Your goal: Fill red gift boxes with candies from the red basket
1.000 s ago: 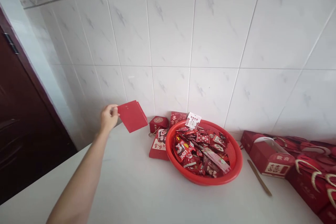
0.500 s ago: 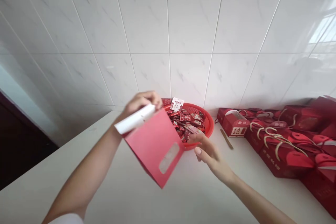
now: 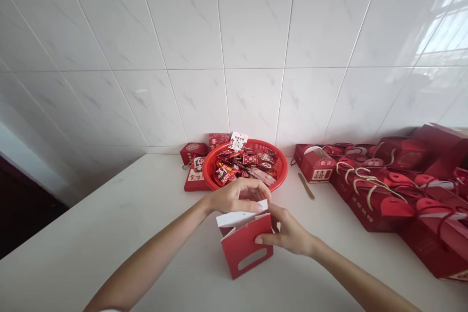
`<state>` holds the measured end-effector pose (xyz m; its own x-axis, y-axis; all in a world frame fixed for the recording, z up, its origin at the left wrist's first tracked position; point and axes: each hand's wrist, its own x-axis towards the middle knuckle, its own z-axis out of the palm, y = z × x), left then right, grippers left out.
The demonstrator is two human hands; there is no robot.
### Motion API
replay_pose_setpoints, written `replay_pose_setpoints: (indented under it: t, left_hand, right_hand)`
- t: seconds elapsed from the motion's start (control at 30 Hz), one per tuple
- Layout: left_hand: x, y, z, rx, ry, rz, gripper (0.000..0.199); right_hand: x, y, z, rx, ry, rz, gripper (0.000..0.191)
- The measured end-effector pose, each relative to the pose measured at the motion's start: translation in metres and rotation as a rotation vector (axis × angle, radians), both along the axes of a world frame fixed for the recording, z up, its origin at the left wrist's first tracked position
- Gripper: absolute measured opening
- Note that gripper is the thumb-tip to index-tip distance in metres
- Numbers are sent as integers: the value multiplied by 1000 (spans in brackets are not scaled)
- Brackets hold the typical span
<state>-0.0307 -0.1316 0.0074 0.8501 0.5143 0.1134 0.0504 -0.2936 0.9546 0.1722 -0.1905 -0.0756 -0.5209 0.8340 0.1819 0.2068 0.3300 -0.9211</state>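
A red paper gift box [image 3: 243,243] with a clear oval window low on its front stands in front of me, slightly tilted, its top unfolded and white inside. Across its upper edge lies my left hand [image 3: 237,196], thumb and fingers closed on the white top flap. My right hand [image 3: 292,231] grips the right side, thumb on the front face and fingers behind, partly hidden. Just beyond both hands sits a red plastic basket [image 3: 283,178] heaped with small red wrapped packets [image 3: 252,158] and a white printed card [image 3: 238,141].
Red boxes with rope handles [image 3: 380,204] crowd the right of the white table [image 3: 153,253]. A smaller printed box [image 3: 316,163] and a thin brown strip [image 3: 306,186] lie right of the basket. Left of it are a small dark-red box [image 3: 193,152] and a flat red packet [image 3: 195,180]. Behind is a tiled wall [image 3: 252,102].
The gift box has come down from tilted in the air to upright near the table. My right hand, free before, now holds its side. My left hand has shifted right with the box.
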Motion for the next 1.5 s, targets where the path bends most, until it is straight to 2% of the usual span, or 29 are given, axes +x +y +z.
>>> replay_pose_setpoints:
  t: [0.13, 0.23, 0.33, 0.43, 0.5, 0.57, 0.67, 0.73, 0.83, 0.9, 1.0, 1.07, 1.17, 1.23, 1.3, 1.5]
  left_hand:
    - [-3, 1, -24, -210, 8, 184, 31]
    - [-4, -1, -35, -241, 13, 172, 37]
    - [-6, -2, -33, -213, 24, 155, 40]
    - [-14, 4, -17, -180, -9, 157, 42]
    - [-21, 14, -6, -126, -30, 193, 44]
    - [-28, 28, 2, -4, 37, 267, 40]
    - [-34, 48, 4, 266, 311, 330, 29]
    - [-33, 58, 1, 408, 495, 281, 26]
    - [-24, 67, -6, 504, 636, 171, 23]
    - [-14, 71, -10, 524, 684, 119, 27]
    - [4, 77, -15, 562, 816, 116, 44]
    - [15, 80, -19, 600, 933, 150, 55]
    - [25, 86, -22, 651, 1063, 197, 65]
    - [27, 91, -24, 675, 1097, 211, 67]
    - [25, 95, -27, 683, 1089, 221, 66]
    - [21, 99, -34, 692, 1037, 340, 52]
  right_hand:
    - [-1, -6, -12, -49, 34, -29, 47]
    - [-1, -10, -16, -58, 49, -26, 48]
    - [0, -12, -14, -56, 57, -14, 51]
    - [-1, -12, -13, 6, 37, -57, 54]
    - [-1, -13, -15, 34, 14, -101, 56]
    - [0, -13, -18, 29, -11, -103, 61]
    - [5, -12, -18, 63, -26, -49, 77]
    - [12, -8, -11, 150, 16, -80, 78]
    - [22, 11, 11, 257, 41, -251, 57]
    - [24, 35, 28, 286, -65, -337, 40]
    - [16, 82, 48, 341, -391, -332, 22]
    - [3, 109, 55, 293, -683, -275, 27]
    - [-16, 134, 57, 152, -993, -176, 57]
    - [-24, 140, 55, 132, -1050, -165, 71]
    - [-26, 142, 51, 165, -1025, -200, 66]
    - [-10, 147, 40, 245, -905, -320, 33]
